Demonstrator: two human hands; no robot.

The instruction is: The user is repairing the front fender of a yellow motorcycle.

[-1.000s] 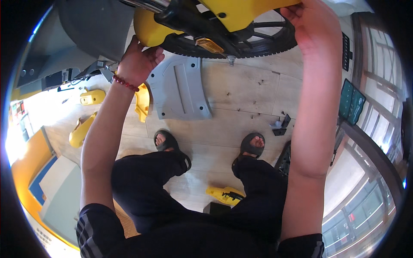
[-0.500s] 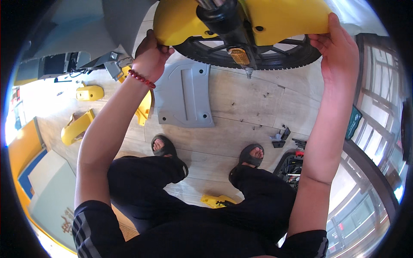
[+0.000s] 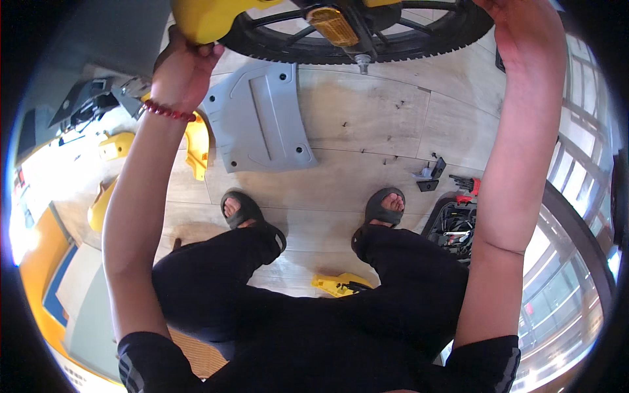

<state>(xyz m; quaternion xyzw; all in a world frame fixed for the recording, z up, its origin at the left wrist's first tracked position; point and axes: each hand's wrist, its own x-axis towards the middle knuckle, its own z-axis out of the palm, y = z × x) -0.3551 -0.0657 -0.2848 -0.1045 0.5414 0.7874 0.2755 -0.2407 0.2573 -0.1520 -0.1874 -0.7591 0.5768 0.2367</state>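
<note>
My left hand (image 3: 187, 65) has its fingers curled at the lower edge of a yellow fender (image 3: 206, 19) at the top left. Beneath and right of the fender runs a black spoked wheel (image 3: 419, 52), with an orange reflector (image 3: 331, 26) and an axle bolt (image 3: 363, 63) beside it. My right hand (image 3: 511, 33) is at the wheel's right end, fingers bent; its fingertips and what they hold are cut off by the upper edge.
A grey panel (image 3: 255, 118), yellow body parts (image 3: 196, 147), a dark bracket (image 3: 429, 183) and an open tool case (image 3: 452, 229) lie on the wooden floor (image 3: 354, 164). My sandalled feet stand below the wheel; another yellow part (image 3: 334, 285) lies between my legs.
The fender and wheel first shifted down and right in view, then rose toward the upper edge. My left hand moved up and left, my right hand up and right, arms farther apart.
</note>
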